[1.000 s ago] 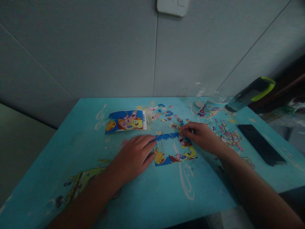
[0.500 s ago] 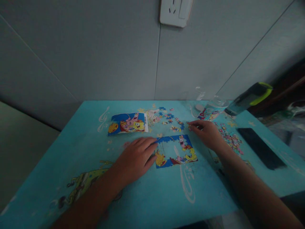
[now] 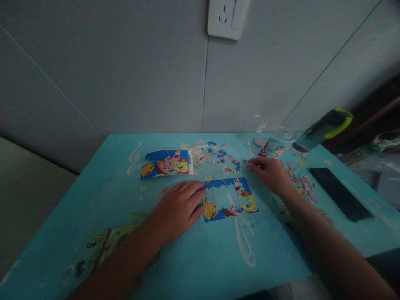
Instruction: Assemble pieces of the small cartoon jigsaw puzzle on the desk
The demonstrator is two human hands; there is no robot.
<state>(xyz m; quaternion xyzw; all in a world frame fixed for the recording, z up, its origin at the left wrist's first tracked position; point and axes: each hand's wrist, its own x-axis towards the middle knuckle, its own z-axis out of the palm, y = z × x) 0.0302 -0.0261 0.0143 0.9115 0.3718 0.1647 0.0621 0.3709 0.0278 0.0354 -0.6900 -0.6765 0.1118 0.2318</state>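
We see one puzzle (image 3: 230, 212) on one counter (image 3: 193, 258): left hand (image 3: 178, 209) at its left edge, fingers slightly apart; right hand (image 3: 271, 171) at one piece (image 3: 247, 164), can't tell if clamped.

The left border of the partly built puzzle (image 3: 231, 211) is covered by the left hand (image 3: 179, 208). Whether the small puzzle piece (image 3: 248, 163) is gripped by the right hand (image 3: 270, 173) or merely touched cannot be told. The base of the clear tub (image 3: 278, 143) and part of the piece pile (image 3: 304, 185) are hidden behind that hand. Both forearms are cut off by the bottom edge, the wall socket (image 3: 228, 18) by the top. Clutter at far right (image 3: 375, 156) is blurred.
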